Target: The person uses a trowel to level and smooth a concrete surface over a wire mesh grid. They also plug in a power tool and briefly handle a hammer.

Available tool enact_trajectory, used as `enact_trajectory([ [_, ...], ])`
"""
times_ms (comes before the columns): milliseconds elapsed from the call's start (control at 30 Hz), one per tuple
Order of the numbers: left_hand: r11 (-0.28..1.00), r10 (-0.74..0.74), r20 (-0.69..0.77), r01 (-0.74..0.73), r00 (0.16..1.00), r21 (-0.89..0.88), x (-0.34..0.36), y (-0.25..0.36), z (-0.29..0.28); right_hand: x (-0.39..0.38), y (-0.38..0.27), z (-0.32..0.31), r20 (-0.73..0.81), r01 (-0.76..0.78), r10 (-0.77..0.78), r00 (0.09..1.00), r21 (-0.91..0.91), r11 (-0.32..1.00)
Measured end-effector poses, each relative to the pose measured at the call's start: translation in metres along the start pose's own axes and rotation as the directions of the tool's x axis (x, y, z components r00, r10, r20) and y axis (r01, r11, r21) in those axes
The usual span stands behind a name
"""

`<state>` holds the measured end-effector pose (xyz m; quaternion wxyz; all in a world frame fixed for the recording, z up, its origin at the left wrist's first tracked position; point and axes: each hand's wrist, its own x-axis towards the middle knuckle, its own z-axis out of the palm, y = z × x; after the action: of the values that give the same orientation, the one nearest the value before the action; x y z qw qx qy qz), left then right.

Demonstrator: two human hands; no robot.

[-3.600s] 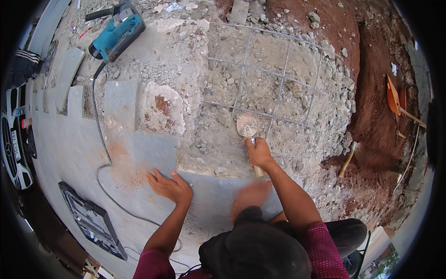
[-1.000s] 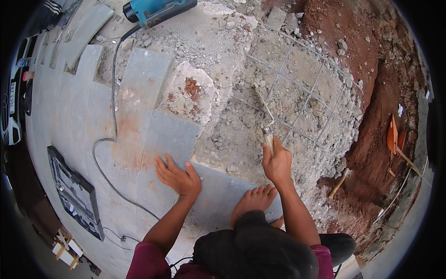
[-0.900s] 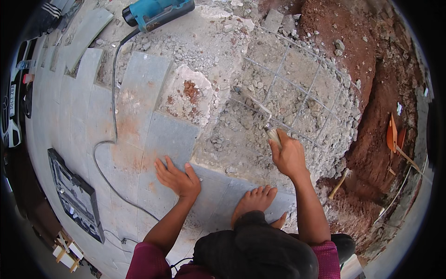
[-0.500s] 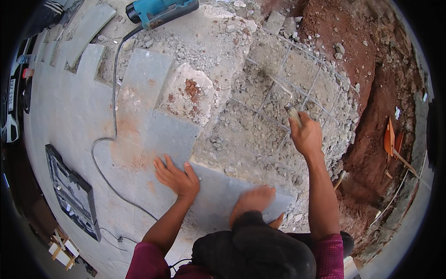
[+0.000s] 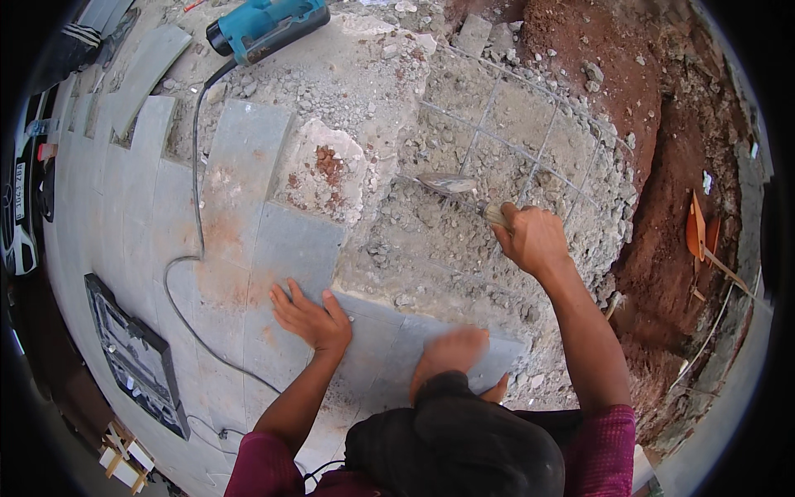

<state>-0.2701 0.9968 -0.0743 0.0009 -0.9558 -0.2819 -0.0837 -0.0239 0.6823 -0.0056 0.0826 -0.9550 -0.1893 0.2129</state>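
My right hand (image 5: 537, 240) is closed round the wooden handle of a trowel (image 5: 449, 184). Its pointed metal blade aims left, low over the grey rubble and broken concrete (image 5: 464, 240), which has thin steel mesh (image 5: 517, 149) lying across it. Whether the blade touches the rubble I cannot tell. With fingers spread, my left hand (image 5: 310, 319) rests on the grey floor tiles (image 5: 302, 248), close to the broken edge, holding nothing. A blurred bare foot (image 5: 454, 352) of mine is over the tiles between my arms.
A teal power tool (image 5: 269, 29) lies at the far left, its black cord (image 5: 199, 174) curving across the tiles. Left of me is an open black case (image 5: 137, 356). To the right runs a red-earth trench (image 5: 654, 273) holding an orange-bladed tool (image 5: 696, 228). A car (image 5: 25, 199) stands far left.
My right hand has moved slightly left and nearer me, and the trowel blade has swung left and down from the mesh. My left hand stays on the tiles. The view has shifted slightly.
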Motion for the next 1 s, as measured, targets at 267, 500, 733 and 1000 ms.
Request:
enact_trajectory([
  [267, 1.0, -0.018, -0.001, 0.018, 1.0, -0.022, -0.004, -0.005, 0.003, -0.105, -0.02, 0.062, 0.424, -0.437, 0.118, 0.898, 0.89, 0.13],
  [500, 1.0, 0.0, -0.016, 0.0, 1.0, -0.008, -0.002, 0.0, 0.002, -0.125, -0.077, 0.082, 0.683, -0.687, -0.088, 0.725, 0.708, -0.162],
  [733, 0.999, 0.017, -0.029, -0.017, 0.999, -0.032, -0.003, 0.006, 0.004, -0.075, -0.123, 0.17, 0.315, -0.403, 0.357, 0.879, 0.892, 0.204],
  [1000, 1.0, 0.005, -0.052, -0.004, 0.999, 0.008, 0.008, -0.009, 0.008, -0.033, -0.135, 0.082, 0.648, -0.637, 0.187, 0.738, 0.761, -0.121],
])
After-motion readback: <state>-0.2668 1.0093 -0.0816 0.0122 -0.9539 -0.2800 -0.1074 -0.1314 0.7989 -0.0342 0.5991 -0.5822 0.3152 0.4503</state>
